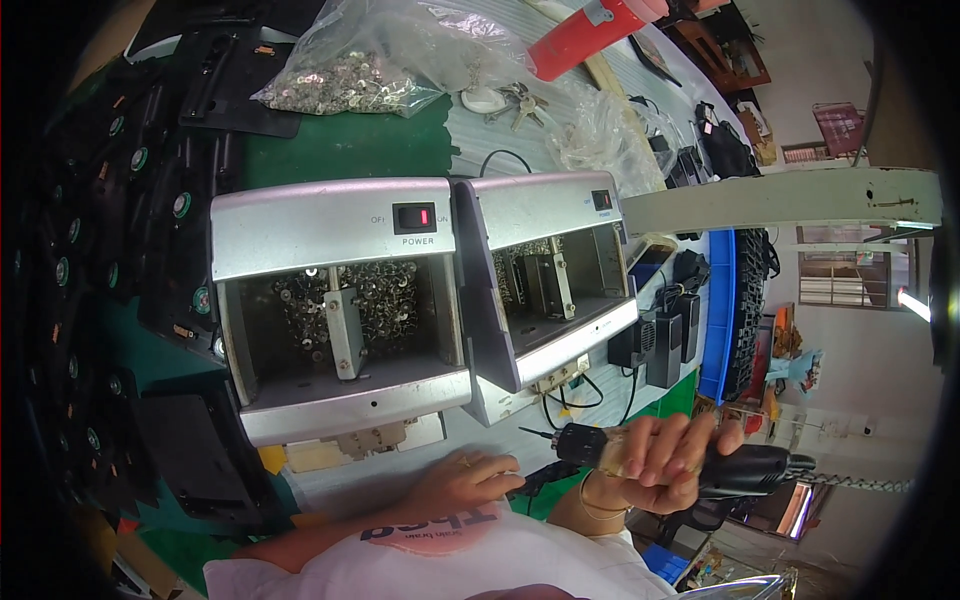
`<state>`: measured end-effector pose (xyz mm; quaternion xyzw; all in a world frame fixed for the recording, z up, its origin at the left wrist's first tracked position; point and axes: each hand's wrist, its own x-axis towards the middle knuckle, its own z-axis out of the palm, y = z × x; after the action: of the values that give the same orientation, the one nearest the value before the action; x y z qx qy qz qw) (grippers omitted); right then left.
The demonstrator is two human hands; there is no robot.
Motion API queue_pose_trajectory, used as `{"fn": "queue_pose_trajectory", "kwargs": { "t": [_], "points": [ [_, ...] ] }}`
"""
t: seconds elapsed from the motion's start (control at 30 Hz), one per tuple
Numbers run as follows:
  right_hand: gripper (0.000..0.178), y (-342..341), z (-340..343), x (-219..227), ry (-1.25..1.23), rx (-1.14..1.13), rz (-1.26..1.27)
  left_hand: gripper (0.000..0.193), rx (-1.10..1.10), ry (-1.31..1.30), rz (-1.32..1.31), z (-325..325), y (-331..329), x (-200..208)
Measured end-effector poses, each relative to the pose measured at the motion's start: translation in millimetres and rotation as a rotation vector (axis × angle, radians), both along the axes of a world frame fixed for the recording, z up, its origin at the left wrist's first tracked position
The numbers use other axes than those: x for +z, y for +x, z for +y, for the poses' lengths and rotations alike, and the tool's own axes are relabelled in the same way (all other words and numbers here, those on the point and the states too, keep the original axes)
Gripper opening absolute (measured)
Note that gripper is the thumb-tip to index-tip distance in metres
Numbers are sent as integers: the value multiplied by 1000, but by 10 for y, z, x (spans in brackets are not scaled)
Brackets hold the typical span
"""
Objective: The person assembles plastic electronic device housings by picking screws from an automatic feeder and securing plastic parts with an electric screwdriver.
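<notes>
power screwdriver (738, 472), one: clamped in right hand's (668, 462) grip, bit (538, 434) clear of two stocked screw dispensers (330, 232); left hand (468, 482), grip: cannot tell; screw-driving seemingly paused; completed count unclear

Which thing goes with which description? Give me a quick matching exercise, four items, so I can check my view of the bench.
Things:
1. Electric screwdriver
2. Long tray
3. Rocker switch of the left screw feeder
4. Keys

Descriptions:
A. Blue
B. Beside the plastic bag of small metal parts
C. Glowing red
D. Held in the right hand

Pairs: 1-D, 2-A, 3-C, 4-B
</notes>
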<state>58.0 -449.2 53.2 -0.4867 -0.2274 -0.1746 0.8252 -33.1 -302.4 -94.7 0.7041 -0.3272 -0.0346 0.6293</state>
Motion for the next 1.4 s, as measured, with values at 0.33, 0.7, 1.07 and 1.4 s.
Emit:
{"fn": "queue_pose_trajectory", "kwargs": {
  "t": [0.33,0.7,1.07,1.4],
  "points": [
    [39,574,479,498,101,-243,-400,20,106,-25,4,-5,19,125],
    [57,849,882,244,-129,-178,-278,24,112,-16,-1,-38,-30,65],
    [58,943,818,264,-724,-351,-466,23,122,2,-2,-31,-17,117],
    [52,933,711,436,-328,-534,-320,21,94,21,4,10,-18,164]
  ]
}}
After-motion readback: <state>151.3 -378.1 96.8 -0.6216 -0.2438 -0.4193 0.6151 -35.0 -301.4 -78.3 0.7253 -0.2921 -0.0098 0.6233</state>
